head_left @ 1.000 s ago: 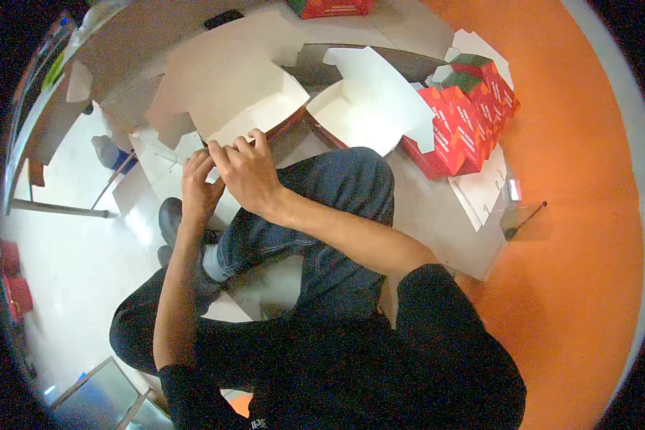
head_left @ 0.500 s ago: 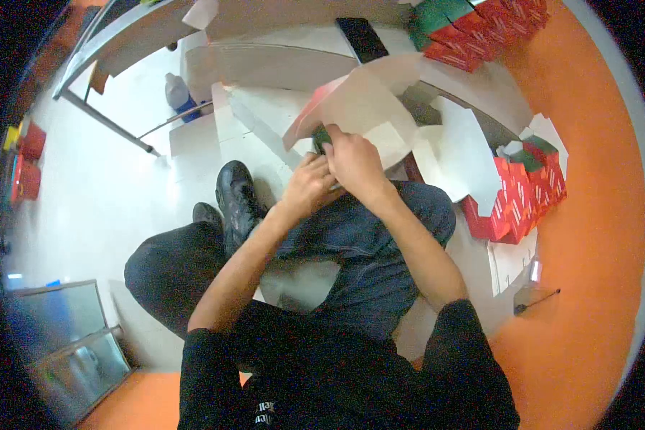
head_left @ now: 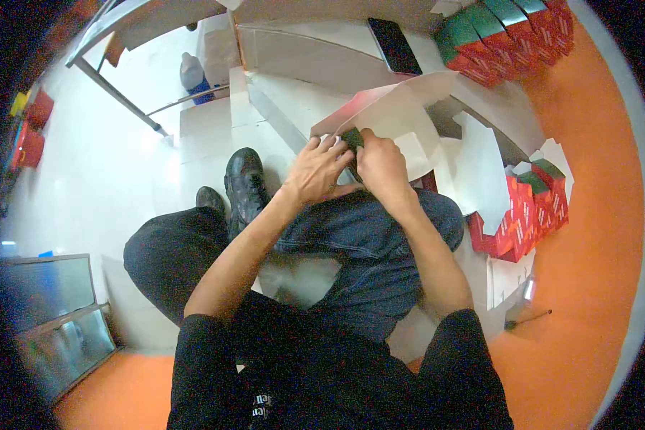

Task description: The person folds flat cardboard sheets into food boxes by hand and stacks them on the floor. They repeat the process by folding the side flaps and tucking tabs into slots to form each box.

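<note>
A partly folded cardboard box [head_left: 401, 107], pale inside with a red outer face and a green part, stands above my lap. My left hand [head_left: 315, 168] lies along its near edge, fingers bent over the card and thumb stretched toward the right hand; it steadies the box. Close beside it, my right hand [head_left: 385, 172] is closed on the green part, its index finger and thumb pinching there. Both hands hide some of the box's near side. To the right of the box is another pale open carton [head_left: 473, 158].
Red and green folded boxes [head_left: 509, 36] stand in a row at the back right, more red boxes [head_left: 523, 211] at the right. A black phone [head_left: 394, 46] lies behind the box. A metal frame [head_left: 118, 93] and a blue-and-white bottle [head_left: 191, 75] are at the upper left.
The view has shifted slightly, so the surroundings appear farther right. My left fingers have spread and straightened along the box edge; my right hand stays closed on the box.
</note>
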### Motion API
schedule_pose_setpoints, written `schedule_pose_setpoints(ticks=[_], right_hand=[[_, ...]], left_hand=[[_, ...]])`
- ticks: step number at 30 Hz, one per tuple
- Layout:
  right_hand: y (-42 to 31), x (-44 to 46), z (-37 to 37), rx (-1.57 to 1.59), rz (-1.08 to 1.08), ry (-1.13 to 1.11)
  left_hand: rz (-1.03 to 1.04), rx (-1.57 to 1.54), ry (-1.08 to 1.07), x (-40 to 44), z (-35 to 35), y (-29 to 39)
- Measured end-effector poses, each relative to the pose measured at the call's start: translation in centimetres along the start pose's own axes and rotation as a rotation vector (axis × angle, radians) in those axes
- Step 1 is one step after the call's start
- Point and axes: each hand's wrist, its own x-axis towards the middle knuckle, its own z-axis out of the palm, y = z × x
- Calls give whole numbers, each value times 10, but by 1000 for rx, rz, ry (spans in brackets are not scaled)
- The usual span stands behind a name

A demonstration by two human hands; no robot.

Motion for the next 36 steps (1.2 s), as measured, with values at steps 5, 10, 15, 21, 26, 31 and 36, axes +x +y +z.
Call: schedule_pose_setpoints(ticks=[5,10,15,21,26,31,36], right_hand=[[38,26,52,89,-105,-32],[26,7,15,367,-109,-45],[24,-15,9,179,-84,-87],[13,-17,32,138,-150,4],[-10,-19,12,244,-148,-93],[-8,-6,-4,407,-230,10],[48,12,-16,-1,117,446]], left_hand=[[-209,-332,-246,3,2,2],[-99,-258,7,2,18,-12],[-50,-241,66,3,20,-18],[-76,-322,12,-5,11,-24],[-82,-424,44,-7,2,-42],[-427,-402,231,-9,-6,-55],[-695,-300,167,12,-26,-45]])
